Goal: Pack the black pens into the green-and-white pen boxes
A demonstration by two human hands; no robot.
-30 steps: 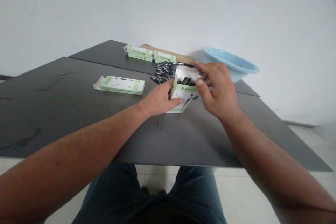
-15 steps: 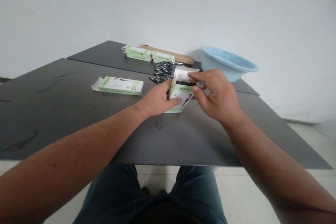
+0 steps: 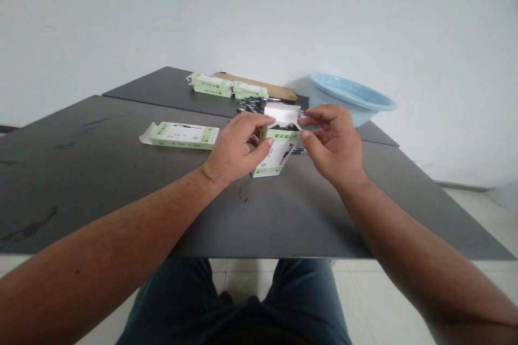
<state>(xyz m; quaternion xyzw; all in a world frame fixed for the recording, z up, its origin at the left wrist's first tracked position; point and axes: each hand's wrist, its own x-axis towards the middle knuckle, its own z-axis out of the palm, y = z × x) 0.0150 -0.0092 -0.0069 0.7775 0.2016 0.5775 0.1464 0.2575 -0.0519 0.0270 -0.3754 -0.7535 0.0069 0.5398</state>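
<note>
Open box (image 3: 277,155) between left grip (image 3: 234,150) and right grip (image 3: 335,146)

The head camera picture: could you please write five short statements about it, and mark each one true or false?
1. The open pen box is between the left hand and the right hand. True.
2. The flap of this box is folded shut. False: it stands up, and the opening shows.
3. Dark ends show inside the opening. True.
4. In the picture, the blue basin is left of the stacked boxes. False: it is to their right.
5. The nearer box at the left of the left hand stands upright. False: it lies flat on the table.
</note>
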